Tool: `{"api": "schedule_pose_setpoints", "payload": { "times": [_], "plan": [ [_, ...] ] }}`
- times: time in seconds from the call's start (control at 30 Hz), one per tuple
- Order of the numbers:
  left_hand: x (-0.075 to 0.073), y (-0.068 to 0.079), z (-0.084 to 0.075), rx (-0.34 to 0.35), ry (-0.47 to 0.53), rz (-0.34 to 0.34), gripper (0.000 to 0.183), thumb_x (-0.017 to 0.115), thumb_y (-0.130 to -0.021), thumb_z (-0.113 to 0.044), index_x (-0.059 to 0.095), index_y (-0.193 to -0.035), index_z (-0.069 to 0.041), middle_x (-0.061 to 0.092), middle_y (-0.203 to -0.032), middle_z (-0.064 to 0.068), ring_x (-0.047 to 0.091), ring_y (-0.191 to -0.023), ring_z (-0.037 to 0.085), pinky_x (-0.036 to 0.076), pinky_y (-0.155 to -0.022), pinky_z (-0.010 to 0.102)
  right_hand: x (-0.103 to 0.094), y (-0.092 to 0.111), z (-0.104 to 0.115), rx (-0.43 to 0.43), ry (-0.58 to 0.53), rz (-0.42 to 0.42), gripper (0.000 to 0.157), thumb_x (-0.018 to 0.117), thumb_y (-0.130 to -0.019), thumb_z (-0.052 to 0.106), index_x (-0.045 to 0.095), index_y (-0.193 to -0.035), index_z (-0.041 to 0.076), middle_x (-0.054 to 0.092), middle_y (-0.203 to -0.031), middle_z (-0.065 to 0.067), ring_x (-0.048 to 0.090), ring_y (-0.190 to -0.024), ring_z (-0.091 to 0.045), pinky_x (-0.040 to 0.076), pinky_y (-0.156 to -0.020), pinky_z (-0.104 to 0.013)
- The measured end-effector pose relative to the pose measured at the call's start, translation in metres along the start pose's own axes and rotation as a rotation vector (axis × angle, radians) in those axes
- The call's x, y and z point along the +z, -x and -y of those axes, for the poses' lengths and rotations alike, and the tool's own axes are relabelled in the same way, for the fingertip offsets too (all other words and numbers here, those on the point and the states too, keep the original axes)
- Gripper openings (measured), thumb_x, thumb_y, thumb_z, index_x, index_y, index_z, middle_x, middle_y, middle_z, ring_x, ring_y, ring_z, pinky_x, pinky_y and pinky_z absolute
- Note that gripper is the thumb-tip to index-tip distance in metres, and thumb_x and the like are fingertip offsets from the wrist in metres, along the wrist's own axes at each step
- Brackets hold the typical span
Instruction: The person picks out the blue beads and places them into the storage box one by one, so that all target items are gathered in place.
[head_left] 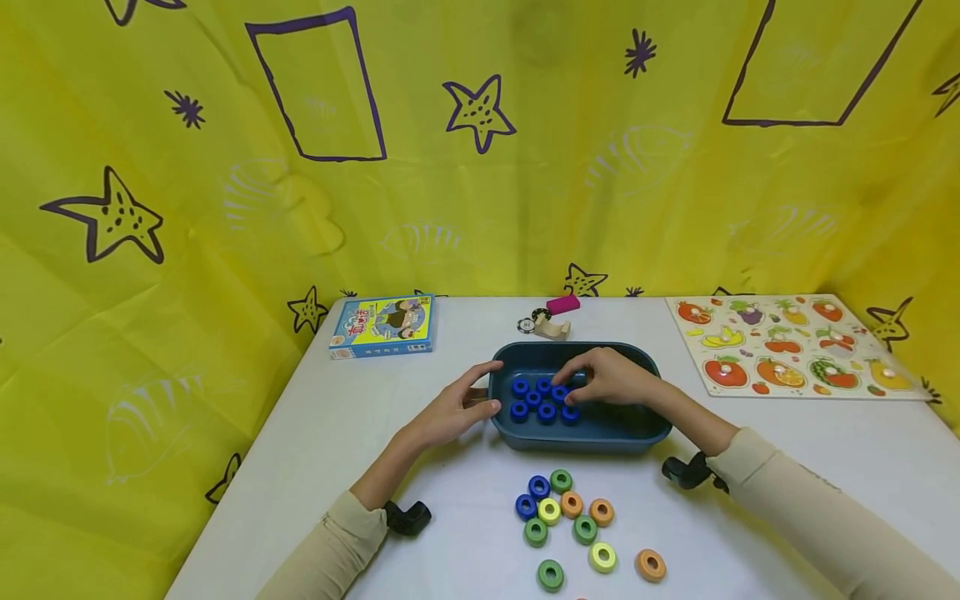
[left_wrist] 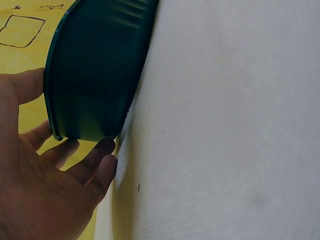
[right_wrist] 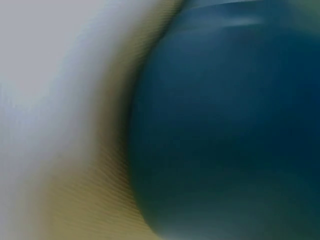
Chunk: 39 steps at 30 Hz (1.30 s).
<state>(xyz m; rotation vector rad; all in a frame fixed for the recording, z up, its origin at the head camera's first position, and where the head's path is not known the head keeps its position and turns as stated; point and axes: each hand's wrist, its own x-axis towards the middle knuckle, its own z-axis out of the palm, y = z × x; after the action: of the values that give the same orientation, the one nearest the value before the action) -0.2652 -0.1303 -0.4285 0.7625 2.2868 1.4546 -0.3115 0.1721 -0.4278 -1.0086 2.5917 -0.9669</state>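
Observation:
A dark blue-green plastic bin (head_left: 600, 446) stands on the table. At its left end my left hand (head_left: 450, 408) holds it, thumb and fingers spread round the end wall; the left wrist view shows the same hand (left_wrist: 55, 165) with its fingertips against the bin (left_wrist: 95, 75). Inside the bin lie several blue rings (head_left: 533, 399), grouped toward the left. My right hand (head_left: 611, 379) reaches in over the far rim side, its thumb and index finger pinching a blue ring (head_left: 560, 394) among the others. In the right wrist view only the blurred bin (right_wrist: 225, 125) shows, not the hand.
In front of the bin lie loose green rings (head_left: 551, 575), orange rings (head_left: 651, 565), yellow rings (head_left: 602, 557) and blue rings (head_left: 526, 507). Behind stand a boxed game (head_left: 382, 327), a beige tape dispenser (head_left: 552, 328) and a pink block (head_left: 563, 305). A fruit puzzle board (head_left: 795, 346) lies right.

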Motion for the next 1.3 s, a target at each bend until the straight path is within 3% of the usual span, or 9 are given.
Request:
{"api": "schedule_pose_setpoints", "payload": {
  "times": [0.2, 0.53, 0.87, 1.1, 1.3],
  "plan": [
    [0.002, -0.007, 0.020, 0.003, -0.011, -0.032, 0.059, 0.057, -0.093, -0.030, 0.029, -0.145, -0.029, 0.024, -0.150, -0.005, 0.045, -0.123, 0.024, 0.039, -0.098, 0.041, 0.002, 0.000, 0.000, -0.014, 0.005, -0.010, 0.024, 0.076, -0.077, 0.029, 0.072, -0.100, 0.023, 0.063, -0.095, 0.005, 0.048, -0.048, -0.008, 0.041, -0.045, -0.023],
    [0.003, -0.007, 0.021, 0.012, -0.017, -0.036, 0.059, 0.057, -0.093, -0.027, 0.029, -0.145, -0.029, 0.024, -0.149, -0.006, 0.045, -0.123, 0.024, 0.038, -0.099, 0.041, 0.006, 0.001, 0.001, -0.007, 0.002, -0.015, 0.020, 0.075, -0.079, 0.025, 0.073, -0.098, 0.022, 0.061, -0.094, 0.004, 0.053, -0.058, -0.010, 0.046, -0.052, -0.025],
    [0.003, -0.007, 0.021, 0.015, -0.010, -0.030, 0.058, 0.056, -0.094, -0.027, 0.029, -0.145, -0.031, 0.024, -0.150, -0.006, 0.045, -0.123, 0.025, 0.038, -0.099, 0.043, 0.005, 0.003, 0.001, -0.033, 0.004, -0.063, 0.020, 0.074, -0.080, 0.026, 0.073, -0.099, 0.021, 0.062, -0.090, 0.005, 0.054, -0.059, -0.011, 0.047, -0.051, -0.026],
    [0.003, -0.007, 0.023, -0.003, -0.024, -0.033, 0.058, 0.057, -0.093, -0.030, 0.028, -0.144, -0.037, 0.023, -0.149, -0.009, 0.044, -0.124, 0.024, 0.038, -0.099, 0.042, 0.003, 0.015, 0.040, -0.130, -0.072, -0.071, 0.022, 0.073, -0.081, 0.030, 0.071, -0.101, 0.023, 0.064, -0.093, 0.000, 0.053, -0.062, -0.011, 0.045, -0.052, -0.025],
    [0.002, -0.007, 0.023, 0.009, -0.022, -0.031, 0.059, 0.056, -0.093, -0.033, 0.028, -0.145, -0.034, 0.023, -0.150, -0.008, 0.044, -0.124, 0.024, 0.037, -0.100, 0.042, 0.026, 0.032, 0.085, -0.252, -0.114, 0.037, 0.022, 0.072, -0.082, 0.029, 0.070, -0.103, 0.029, 0.065, -0.096, 0.008, 0.051, -0.059, -0.006, 0.044, -0.051, -0.023]
  ]
}}
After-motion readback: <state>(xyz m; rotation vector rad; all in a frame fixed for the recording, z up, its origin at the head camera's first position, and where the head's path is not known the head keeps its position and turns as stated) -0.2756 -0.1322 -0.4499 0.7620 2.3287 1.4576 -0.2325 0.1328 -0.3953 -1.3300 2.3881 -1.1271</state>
